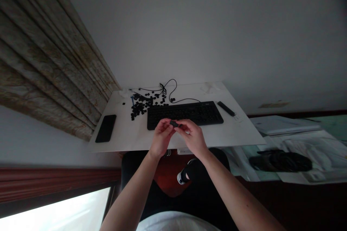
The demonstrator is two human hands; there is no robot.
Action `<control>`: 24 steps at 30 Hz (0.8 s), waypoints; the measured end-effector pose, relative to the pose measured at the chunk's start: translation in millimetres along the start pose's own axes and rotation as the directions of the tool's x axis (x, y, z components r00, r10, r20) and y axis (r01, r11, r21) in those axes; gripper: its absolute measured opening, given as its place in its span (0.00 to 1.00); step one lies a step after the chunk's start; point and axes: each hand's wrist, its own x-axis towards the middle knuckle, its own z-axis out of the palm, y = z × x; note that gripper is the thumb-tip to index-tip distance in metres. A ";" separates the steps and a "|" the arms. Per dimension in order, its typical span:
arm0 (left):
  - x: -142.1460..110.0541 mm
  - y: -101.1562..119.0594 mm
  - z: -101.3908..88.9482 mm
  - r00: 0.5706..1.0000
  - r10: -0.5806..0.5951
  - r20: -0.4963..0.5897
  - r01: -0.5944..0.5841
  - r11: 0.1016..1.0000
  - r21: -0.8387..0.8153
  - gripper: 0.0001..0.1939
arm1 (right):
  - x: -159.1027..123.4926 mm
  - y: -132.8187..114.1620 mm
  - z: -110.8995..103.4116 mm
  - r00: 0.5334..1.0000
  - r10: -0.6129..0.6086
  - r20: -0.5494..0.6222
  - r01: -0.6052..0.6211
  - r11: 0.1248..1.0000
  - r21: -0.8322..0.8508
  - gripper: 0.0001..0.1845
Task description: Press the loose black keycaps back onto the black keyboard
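Left hand (162,136): pinching small black piece (174,123)
Right hand (193,136): pinching it too
Keyboard (189,110): flat on table (130,135)
Loose keys (139,108): scattered, mostly left of keyboard

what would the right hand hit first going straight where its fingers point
Past the small black piece it holds, the right hand would likely meet the left hand first; the keyboard seems to lie below, though depth is unclear.

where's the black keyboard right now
In the head view, the black keyboard lies on the white table, partly hidden by the left hand and right hand, with small black pieces to its left and a slim bar to its right.
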 end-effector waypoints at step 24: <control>21.3 -7.8 6.9 0.972 -0.236 0.019 0.210 0.897 0.390 0.12 | -10.7 16.4 -31.9 0.927 0.374 0.034 -0.374 0.913 0.162 0.17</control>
